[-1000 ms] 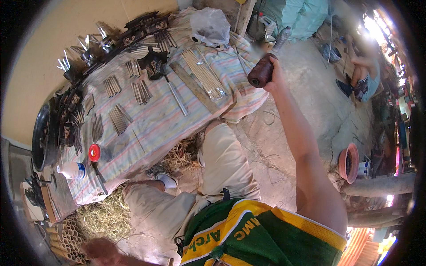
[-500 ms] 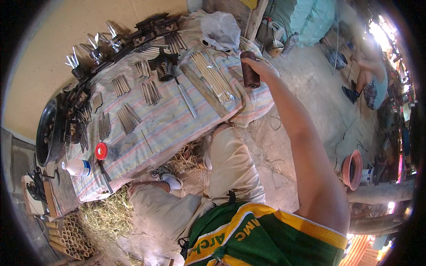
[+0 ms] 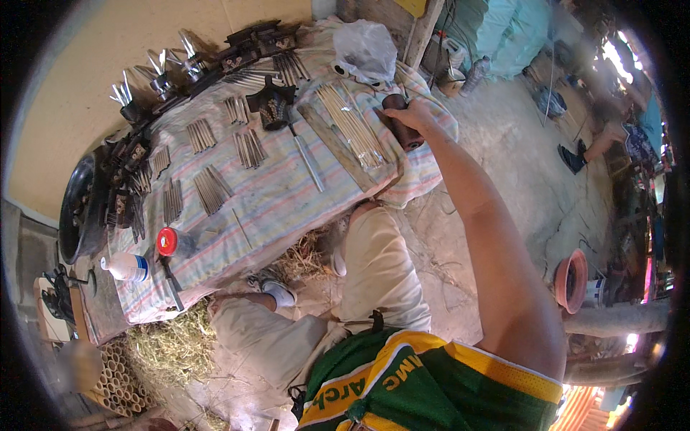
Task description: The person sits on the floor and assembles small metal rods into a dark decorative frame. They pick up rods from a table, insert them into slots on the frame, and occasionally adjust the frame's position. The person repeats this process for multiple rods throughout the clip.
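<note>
The dark cylinder [image 3: 402,123] sits gripped in the right hand [image 3: 420,115], touching the striped cloth [image 3: 287,194] at its edge beside the rods [image 3: 352,133]. Set down carelessly, it could roll off. Left hand unseen.

One dark brown cylinder [image 3: 402,123] sits at one o'clock, one red round lid [image 3: 167,241] at nine. One plastic bottle [image 3: 126,267] lies beside it, one clay pot [image 3: 571,280] at four o'clock.

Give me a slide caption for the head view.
Right hand grips a dark cylinder over a striped cloth laid with metal rods.
</note>
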The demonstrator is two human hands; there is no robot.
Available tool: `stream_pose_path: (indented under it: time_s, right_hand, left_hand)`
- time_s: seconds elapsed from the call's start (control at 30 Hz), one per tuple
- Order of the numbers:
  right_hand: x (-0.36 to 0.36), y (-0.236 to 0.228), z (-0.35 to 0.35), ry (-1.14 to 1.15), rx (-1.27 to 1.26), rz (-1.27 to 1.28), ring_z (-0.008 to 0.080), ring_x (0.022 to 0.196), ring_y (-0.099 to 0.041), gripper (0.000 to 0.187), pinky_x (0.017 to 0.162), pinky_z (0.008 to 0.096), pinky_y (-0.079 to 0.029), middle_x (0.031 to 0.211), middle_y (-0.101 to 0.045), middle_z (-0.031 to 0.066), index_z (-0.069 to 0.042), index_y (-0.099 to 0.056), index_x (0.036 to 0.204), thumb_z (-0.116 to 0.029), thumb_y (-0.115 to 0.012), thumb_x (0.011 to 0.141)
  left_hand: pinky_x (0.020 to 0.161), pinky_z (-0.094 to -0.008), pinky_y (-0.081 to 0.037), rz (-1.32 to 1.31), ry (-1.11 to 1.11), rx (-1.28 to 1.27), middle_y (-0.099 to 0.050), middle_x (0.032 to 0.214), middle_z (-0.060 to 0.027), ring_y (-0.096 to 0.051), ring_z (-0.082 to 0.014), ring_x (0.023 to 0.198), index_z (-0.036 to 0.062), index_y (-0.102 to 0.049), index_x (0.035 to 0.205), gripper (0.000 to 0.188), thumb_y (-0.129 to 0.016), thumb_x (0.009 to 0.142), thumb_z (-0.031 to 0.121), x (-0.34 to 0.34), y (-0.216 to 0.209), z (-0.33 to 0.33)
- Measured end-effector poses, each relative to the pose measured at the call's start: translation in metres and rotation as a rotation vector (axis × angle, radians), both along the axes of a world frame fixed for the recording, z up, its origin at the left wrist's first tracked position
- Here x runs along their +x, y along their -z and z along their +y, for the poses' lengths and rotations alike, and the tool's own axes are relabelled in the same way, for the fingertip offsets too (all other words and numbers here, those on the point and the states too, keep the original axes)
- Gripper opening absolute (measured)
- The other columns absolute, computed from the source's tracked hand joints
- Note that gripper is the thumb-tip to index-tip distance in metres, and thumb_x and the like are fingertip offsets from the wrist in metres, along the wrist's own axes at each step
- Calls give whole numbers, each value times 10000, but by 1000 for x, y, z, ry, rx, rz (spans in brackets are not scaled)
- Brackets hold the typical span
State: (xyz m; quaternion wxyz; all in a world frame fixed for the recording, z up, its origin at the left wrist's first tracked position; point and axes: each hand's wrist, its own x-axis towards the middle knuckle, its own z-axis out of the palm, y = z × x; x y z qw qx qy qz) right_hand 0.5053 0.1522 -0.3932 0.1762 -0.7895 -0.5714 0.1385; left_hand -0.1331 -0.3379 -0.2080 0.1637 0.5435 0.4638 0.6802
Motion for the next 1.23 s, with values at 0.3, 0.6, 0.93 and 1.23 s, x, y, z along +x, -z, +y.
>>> stream_pose_path:
  time_s: [0.3,0.6,0.93,1.23]
  right_hand:
    - [-137,-80,-113,-645,409,871,164,892,-633,328,775,297,-508,995,-679,49,-62,-633,1121,-269,-666,869]
    - [-254,-120,-254,-1141,-403,935,147,796,-620,286,719,292,-518,890,-668,84,-5,-643,1069,-227,-662,889]
    - [-212,-139,-244,-792,-455,808,32,620,-554,181,484,177,-416,774,-658,1,-36,-668,936,-211,-621,927]
    - [-170,-156,-243,-1217,-553,696,105,658,-609,213,547,253,-493,748,-648,46,-4,-668,923,-214,-634,922]
  left_hand:
    - [486,-280,-439,276,323,-602,-661,715,-106,-602,-191,528,-24,-663,848,173,-711,741,104,115,23,106]
    - [654,-317,-464,654,624,-651,-607,795,-144,-604,-237,726,2,-620,917,99,-625,875,92,130,30,174]
    - [408,-191,-250,-34,-68,-965,-460,573,85,-355,15,470,15,-641,933,177,-614,941,190,-22,65,102]
    - [681,-243,-464,-73,-396,-482,-662,1023,-69,-603,-114,865,25,-603,1213,303,-606,924,112,-181,122,9]
